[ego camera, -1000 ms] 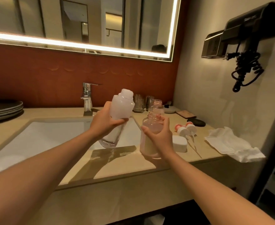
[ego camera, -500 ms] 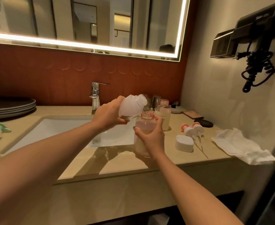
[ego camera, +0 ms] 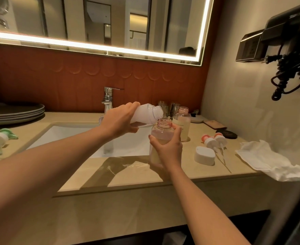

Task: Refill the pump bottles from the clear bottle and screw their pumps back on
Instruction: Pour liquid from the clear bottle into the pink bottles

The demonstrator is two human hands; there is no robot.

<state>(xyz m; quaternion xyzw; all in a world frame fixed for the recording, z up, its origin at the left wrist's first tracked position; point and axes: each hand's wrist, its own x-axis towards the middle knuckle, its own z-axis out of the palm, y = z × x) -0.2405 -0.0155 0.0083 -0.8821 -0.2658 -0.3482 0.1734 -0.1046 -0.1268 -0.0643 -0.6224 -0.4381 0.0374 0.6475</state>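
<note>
Head view: left grip point(ego camera: 118, 121) clasps the clear bottle point(ego camera: 145, 112), tipped sideways, mouth just above the pump bottle point(ego camera: 160, 137). Right grip point(ego camera: 170, 148) grasps that bottle, upright right of the sink point(ego camera: 66, 138).

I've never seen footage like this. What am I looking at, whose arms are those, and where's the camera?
There is no machine here. A person wears a wide-angle camera on the head, and it looks down at their own arms. That is the only view. The left hand holds the clear bottle tipped nearly flat, its mouth over the open neck of a pump bottle. The right hand grips that pump bottle upright by the sink. Behind it stands a second bottle, also open. On the counter to the right lie two pumps, a white cap and a crumpled cloth. I cannot tell whether liquid is flowing.
</note>
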